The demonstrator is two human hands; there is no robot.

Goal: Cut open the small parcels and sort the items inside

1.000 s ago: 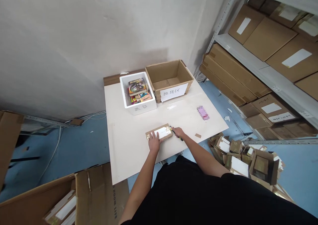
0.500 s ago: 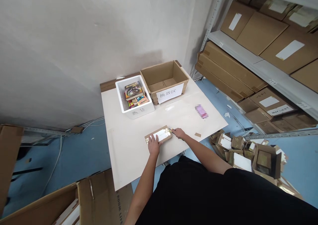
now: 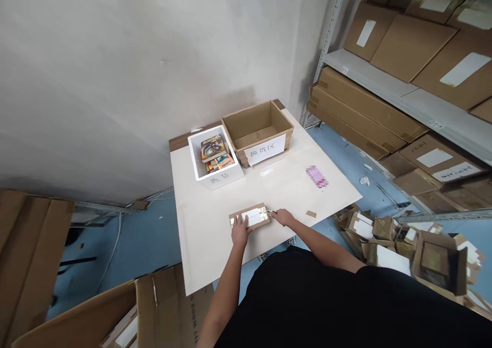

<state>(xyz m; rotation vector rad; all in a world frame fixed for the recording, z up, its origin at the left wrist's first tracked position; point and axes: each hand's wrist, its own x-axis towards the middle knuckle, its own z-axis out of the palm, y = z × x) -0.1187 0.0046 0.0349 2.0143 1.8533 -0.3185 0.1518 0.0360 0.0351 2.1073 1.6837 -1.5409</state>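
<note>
A small flat cardboard parcel [image 3: 250, 216] with a white label and yellow tape lies near the front edge of the white table [image 3: 200, 220]. My left hand [image 3: 240, 230] rests flat on its near left end, fingers spread. My right hand [image 3: 283, 217] sits just right of the parcel, closed round a thin dark tool with a yellow part [image 3: 271, 212] whose tip touches the parcel's right end.
A white foam box [image 3: 215, 158] of colourful small boxes and an open cardboard box [image 3: 258, 132] with a handwritten label stand at the table's back. A pink item [image 3: 316, 176] lies at right. Opened parcels litter the floor at right, below shelves of cartons. Large cartons stand at lower left.
The camera has shifted slightly. Both hands stay on the parcel, with the tool tip still at its right end.
</note>
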